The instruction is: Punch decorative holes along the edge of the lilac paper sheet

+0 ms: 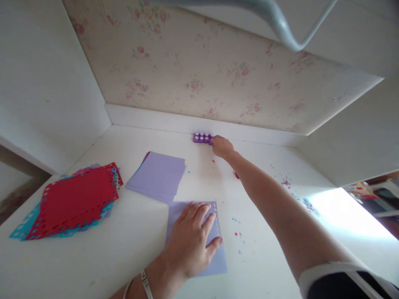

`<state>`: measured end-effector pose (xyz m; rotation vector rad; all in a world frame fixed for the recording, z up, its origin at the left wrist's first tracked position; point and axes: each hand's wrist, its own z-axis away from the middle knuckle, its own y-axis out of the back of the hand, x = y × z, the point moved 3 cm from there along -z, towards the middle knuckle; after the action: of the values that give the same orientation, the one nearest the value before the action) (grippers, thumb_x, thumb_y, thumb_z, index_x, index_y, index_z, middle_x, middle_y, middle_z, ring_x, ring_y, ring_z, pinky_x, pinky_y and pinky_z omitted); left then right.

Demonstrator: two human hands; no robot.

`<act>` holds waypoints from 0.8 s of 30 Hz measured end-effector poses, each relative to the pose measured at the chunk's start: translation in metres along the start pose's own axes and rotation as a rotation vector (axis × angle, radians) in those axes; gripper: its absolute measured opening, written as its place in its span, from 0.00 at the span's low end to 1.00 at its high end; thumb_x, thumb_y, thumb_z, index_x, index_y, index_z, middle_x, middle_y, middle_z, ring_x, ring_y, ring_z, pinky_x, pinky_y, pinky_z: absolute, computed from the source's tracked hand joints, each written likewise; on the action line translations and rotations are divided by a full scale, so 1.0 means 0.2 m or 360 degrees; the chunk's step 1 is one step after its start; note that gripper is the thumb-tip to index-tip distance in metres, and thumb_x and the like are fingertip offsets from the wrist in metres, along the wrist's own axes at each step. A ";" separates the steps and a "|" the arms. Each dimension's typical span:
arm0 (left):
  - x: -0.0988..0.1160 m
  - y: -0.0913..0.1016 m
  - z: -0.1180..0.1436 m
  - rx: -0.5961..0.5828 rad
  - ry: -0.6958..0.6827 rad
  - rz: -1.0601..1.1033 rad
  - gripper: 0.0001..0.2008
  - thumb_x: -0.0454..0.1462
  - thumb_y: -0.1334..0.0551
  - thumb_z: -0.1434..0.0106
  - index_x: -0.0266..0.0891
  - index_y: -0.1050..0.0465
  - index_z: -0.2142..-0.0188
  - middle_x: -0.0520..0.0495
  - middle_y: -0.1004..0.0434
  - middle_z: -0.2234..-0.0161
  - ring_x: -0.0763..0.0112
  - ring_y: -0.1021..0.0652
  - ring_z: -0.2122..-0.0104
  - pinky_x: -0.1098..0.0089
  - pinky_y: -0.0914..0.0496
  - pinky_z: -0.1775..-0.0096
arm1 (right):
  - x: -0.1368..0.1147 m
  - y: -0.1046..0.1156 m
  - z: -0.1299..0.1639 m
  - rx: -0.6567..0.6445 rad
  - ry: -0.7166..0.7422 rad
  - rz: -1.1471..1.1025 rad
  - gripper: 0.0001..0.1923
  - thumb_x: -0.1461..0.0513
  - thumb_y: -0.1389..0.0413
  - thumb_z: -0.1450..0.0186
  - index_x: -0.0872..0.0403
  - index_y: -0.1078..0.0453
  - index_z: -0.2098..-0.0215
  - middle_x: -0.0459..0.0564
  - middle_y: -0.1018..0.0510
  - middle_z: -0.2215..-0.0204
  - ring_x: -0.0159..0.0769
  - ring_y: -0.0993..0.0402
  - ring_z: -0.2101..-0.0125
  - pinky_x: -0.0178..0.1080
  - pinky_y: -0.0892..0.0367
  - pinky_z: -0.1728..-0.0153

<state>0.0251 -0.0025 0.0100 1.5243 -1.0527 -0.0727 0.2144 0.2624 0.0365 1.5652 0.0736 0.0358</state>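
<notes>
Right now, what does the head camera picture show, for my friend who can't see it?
A person's right hand reaches to a purple paper punch by the wall, while the left hand rests flat on a lilac sheet. A lilac paper stack and punched red and blue sheets lie on the white table.

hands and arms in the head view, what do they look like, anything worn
Both are bare, with no gloves. The left hand has a thin silvery bracelet around its wrist. The right hand has a bare forearm, with a short sleeve at the upper arm, dark with a pale band at its edge.
</notes>
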 end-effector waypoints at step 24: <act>-0.01 0.04 -0.03 0.0065 0.0118 -0.0138 0.14 0.35 0.40 0.36 0.39 0.28 0.50 0.43 0.26 0.48 0.56 0.29 0.46 0.51 0.39 0.39 | -0.14 0.01 0.91 0.0218 -0.0046 -0.1531 0.13 0.50 0.46 0.31 0.50 0.36 0.58 0.50 0.18 0.63 0.38 0.20 0.63 0.40 0.27 0.62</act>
<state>0.0225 0.0052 0.0174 1.5975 -0.9341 -0.0549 0.1997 0.0789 0.0394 1.5254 0.8069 -0.7575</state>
